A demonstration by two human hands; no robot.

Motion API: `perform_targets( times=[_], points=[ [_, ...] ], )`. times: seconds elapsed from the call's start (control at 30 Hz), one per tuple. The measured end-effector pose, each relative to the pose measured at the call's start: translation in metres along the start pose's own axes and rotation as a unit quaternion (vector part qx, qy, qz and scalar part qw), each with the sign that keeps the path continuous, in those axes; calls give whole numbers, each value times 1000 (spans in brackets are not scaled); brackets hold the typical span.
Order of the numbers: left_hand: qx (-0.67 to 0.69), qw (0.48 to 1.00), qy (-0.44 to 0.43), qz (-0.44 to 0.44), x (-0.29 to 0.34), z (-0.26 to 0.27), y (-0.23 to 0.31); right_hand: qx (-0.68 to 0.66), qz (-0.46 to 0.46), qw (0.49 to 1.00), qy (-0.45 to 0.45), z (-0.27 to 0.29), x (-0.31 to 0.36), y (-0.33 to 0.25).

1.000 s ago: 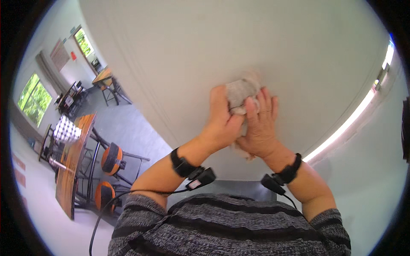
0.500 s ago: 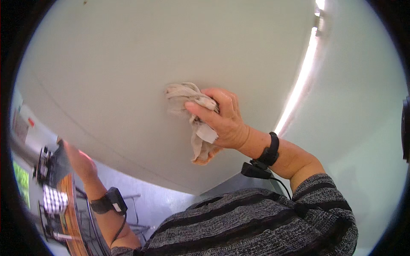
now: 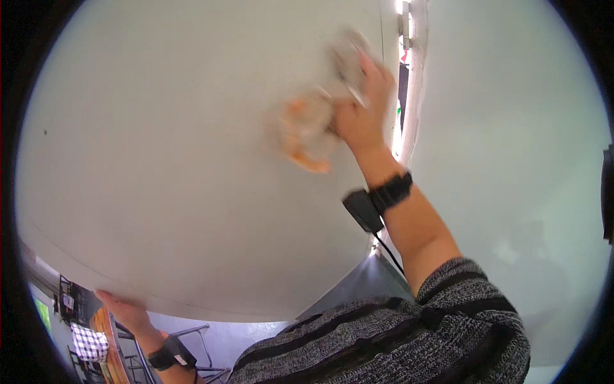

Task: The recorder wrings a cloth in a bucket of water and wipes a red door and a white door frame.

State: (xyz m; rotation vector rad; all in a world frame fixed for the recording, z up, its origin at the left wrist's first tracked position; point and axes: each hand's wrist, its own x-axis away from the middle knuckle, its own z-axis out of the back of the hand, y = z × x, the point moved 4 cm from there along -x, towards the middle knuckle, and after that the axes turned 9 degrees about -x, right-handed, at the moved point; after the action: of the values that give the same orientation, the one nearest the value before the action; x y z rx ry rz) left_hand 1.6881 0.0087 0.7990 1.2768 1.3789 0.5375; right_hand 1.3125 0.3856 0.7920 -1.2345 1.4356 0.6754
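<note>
A broad pale door panel (image 3: 192, 160) fills most of the view. My right hand (image 3: 366, 109) is closed on a light grey cloth (image 3: 313, 121) with an orange edge, pressed against the panel near its hinge side. Motion blurs the cloth, and part of it hangs loose to the left of the hand. At the lower left, my left hand (image 3: 128, 315) holds the panel's outer edge, with some of its fingers hidden by the panel. Each wrist wears a black strap with a small box and a cable.
A hinge (image 3: 405, 27) sits in the bright gap along the panel's right side. Beyond that is a pale wall (image 3: 499, 160). At the lower left are a wooden table (image 3: 110, 342), a checked cloth (image 3: 89, 341) and metal-framed chairs (image 3: 203, 349).
My right hand has carried the cloth up and right toward the hinge side. The panel and my left hand at its edge appear lower in the view.
</note>
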Motion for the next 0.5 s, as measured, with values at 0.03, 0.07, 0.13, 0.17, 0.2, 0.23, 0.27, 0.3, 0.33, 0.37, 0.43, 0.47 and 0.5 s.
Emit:
perform_targets(
  times=[0.03,0.07,0.13,0.17,0.2,0.23,0.27,0.3,0.33,0.37,0.43,0.47,0.5],
  points=[
    [-14,999,-28,-44,-10,29,-5,25,-94,994,-44,13,41,9],
    [-30,994,-61,-87,-14,46,-7,19,-221,972,-75,30,88,24],
    [-34,997,-25,-65,-18,48,-10,182,-298,922,-169,64,213,60],
    [-46,998,7,-42,-20,54,-8,187,-384,874,-232,75,266,50],
    [-49,998,8,-45,-20,52,-7,72,-622,779,-46,87,321,54],
    [-32,999,21,-10,-20,50,-13,-51,-789,595,143,84,370,52],
    [-18,999,36,23,-21,51,-15,-77,-781,593,179,78,380,44],
    [-21,999,40,18,-23,51,-16,-103,-771,591,216,71,387,41],
    [-19,999,34,8,-23,53,-21,-119,-738,607,269,64,376,39],
    [-21,999,30,3,-21,59,-22,-211,-724,601,267,55,353,37],
    [-40,998,41,1,-19,57,-17,-293,-671,631,256,37,267,29],
    [-49,997,57,19,-15,53,-15,-285,-638,670,250,27,214,19],
    [-54,995,69,37,-15,51,-15,-320,-607,690,233,18,174,16]
  ],
)
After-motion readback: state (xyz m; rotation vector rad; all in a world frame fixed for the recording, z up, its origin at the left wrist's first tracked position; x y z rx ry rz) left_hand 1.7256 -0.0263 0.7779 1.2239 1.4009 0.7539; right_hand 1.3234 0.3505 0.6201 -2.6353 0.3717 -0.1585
